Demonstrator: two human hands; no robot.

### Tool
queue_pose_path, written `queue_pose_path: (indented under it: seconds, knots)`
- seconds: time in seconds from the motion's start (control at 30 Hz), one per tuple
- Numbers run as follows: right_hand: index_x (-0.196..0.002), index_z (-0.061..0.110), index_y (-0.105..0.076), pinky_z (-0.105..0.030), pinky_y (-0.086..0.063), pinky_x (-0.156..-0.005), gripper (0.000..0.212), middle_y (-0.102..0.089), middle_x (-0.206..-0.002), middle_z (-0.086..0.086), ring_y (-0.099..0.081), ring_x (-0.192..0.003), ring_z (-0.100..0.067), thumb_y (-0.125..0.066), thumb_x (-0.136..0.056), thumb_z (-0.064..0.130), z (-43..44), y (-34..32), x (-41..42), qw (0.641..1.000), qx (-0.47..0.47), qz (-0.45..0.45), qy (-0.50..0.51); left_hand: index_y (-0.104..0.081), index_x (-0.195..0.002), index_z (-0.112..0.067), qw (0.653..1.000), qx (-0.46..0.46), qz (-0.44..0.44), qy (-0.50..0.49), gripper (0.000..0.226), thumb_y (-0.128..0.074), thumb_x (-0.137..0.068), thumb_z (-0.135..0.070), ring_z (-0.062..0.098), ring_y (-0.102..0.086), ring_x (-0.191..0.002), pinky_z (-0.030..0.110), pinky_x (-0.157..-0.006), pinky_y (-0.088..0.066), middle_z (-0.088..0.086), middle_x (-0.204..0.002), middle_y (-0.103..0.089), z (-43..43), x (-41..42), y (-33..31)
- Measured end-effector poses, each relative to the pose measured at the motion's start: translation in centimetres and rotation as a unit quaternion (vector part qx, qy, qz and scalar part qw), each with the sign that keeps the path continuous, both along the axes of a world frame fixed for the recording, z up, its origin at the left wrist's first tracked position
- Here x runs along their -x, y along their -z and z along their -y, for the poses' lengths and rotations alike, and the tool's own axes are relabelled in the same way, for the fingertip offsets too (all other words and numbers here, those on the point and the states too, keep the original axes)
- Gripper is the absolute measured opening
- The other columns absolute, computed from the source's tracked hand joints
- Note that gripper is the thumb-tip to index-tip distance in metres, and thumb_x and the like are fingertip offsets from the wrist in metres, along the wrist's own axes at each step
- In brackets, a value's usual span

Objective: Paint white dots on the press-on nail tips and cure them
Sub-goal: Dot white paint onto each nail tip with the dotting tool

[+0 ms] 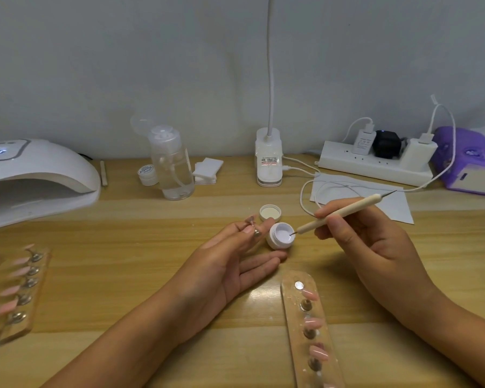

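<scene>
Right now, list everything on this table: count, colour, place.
cure lamp: one, white, far left
stick: one, pale, by the cure lamp
bottle: one, clear, back left
small jar: one, white, beside the bottle
pads: stack, white, right of bottle
desk lamp: one, white, back centre
power strip: one, white, back right
tissue pack: one, purple, far right
paper: one sheet, white, before the power strip
lid: one, white, behind the gel jar
gel jar: one, white, open, centre
strips: two, clear, pink nails on them, one front, one left; perhaps a third at the left edge
left hand: pinches one nail; other fingers straight by the gel jar
right hand: holds the cream dotting tool, point in the gel jar
</scene>
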State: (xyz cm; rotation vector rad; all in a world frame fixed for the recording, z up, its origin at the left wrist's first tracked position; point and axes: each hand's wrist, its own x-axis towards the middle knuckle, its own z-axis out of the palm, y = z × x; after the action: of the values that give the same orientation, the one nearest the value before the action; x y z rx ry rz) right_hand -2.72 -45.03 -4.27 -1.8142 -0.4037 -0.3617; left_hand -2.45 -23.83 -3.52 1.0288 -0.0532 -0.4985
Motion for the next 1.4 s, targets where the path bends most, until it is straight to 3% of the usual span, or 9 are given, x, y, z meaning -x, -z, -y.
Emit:
queue_pose_path:
  seconds: [0.2,0.33,0.63,0.8,1.0,1.1,1.33,1.4]
  knots:
    - [-0.104,0.032,-0.062,-0.016,-0.05,-0.079,0.016,-0.067,-0.096,0.015,-0.065,-0.094,-0.01,-0.052,-0.094,0.038,-0.1,0.4,-0.4,0.999,0.049,0.004,-0.002,-0.058,-0.109,-0.011,1.0,-0.011,0.005,0.0,0.024,-0.054,-0.087,-0.02,0.034,-0.064,-0.111,0.038,-0.097,-0.05,0.0,-0.129,-0.064,0.1,0.1,-0.1]
    - [-0.104,0.034,-0.057,-0.022,-0.05,-0.076,0.016,-0.061,-0.1,0.015,-0.062,-0.09,-0.012,-0.046,-0.095,0.042,-0.4,-0.1,-1.1,0.988,0.133,0.075,-0.003,-0.059,-0.109,-0.01,1.0,-0.008,0.001,0.0,0.023,-0.053,-0.089,-0.018,0.036,-0.064,-0.112,0.038,-0.098,-0.049,0.003,-0.129,-0.064,0.0,0.1,-0.2]
    - [-0.099,0.022,-0.054,-0.019,-0.047,-0.071,0.018,-0.054,-0.078,0.006,-0.053,-0.072,-0.011,-0.042,-0.099,0.036,-0.6,0.1,-2.4,0.997,-0.007,0.08,0.002,-0.056,-0.102,-0.006,0.999,-0.005,-0.018,0.026,0.014,-0.05,-0.093,-0.016,0.041,-0.063,-0.11,0.039,-0.096,-0.05,0.013,-0.126,-0.065,-0.1,0.1,-0.3]
    - [-0.096,0.02,-0.053,-0.024,-0.046,-0.068,0.011,-0.053,-0.076,0.003,-0.051,-0.069,-0.008,-0.045,-0.099,0.028,-2.0,-0.4,-4.0,0.997,-0.002,0.079,-0.003,-0.055,-0.1,-0.006,0.999,0.001,-0.026,0.035,0.015,-0.052,-0.09,-0.017,0.043,-0.062,-0.111,0.04,-0.097,-0.049,0.015,-0.126,-0.064,-0.3,0.0,-0.4]
    - [-0.096,0.019,-0.054,-0.036,-0.046,-0.066,0.022,-0.054,-0.079,0.006,-0.053,-0.072,-0.017,-0.043,-0.097,0.038,-2.0,0.6,-4.1,0.989,0.1,0.104,-0.022,-0.055,-0.101,-0.005,0.999,0.009,-0.026,0.047,0.013,-0.053,-0.093,-0.016,0.044,-0.061,-0.112,0.041,-0.096,-0.05,0.017,-0.127,-0.063,-0.6,-0.1,-0.1]
    - [-0.095,0.023,-0.054,-0.033,-0.045,-0.065,0.019,-0.054,-0.08,0.006,-0.053,-0.073,-0.019,-0.043,-0.097,0.038,-2.1,0.6,-4.0,0.985,0.126,0.114,-0.022,-0.054,-0.1,-0.007,0.999,0.005,-0.03,0.045,0.012,-0.051,-0.093,-0.017,0.044,-0.062,-0.111,0.041,-0.095,-0.051,0.017,-0.126,-0.063,-0.5,-0.2,-0.1]
    - [-0.096,0.007,-0.058,-0.028,-0.045,-0.064,0.032,-0.056,-0.077,0.003,-0.053,-0.071,-0.018,-0.045,-0.097,0.036,-2.2,0.7,-4.1,0.983,0.132,0.121,-0.027,-0.055,-0.102,-0.007,0.998,0.008,-0.027,0.052,0.015,-0.053,-0.092,-0.018,0.044,-0.062,-0.111,0.043,-0.095,-0.051,0.016,-0.127,-0.063,-0.6,-0.2,0.0]
    - [-0.094,0.004,-0.057,-0.021,-0.044,-0.063,0.033,-0.056,-0.076,0.006,-0.052,-0.071,-0.015,-0.045,-0.097,0.035,-2.2,0.7,-4.2,0.982,0.134,0.129,-0.03,-0.056,-0.101,-0.008,0.998,0.008,-0.024,0.052,0.014,-0.053,-0.091,-0.018,0.043,-0.062,-0.111,0.043,-0.095,-0.051,0.016,-0.127,-0.063,-0.6,-0.2,0.0]
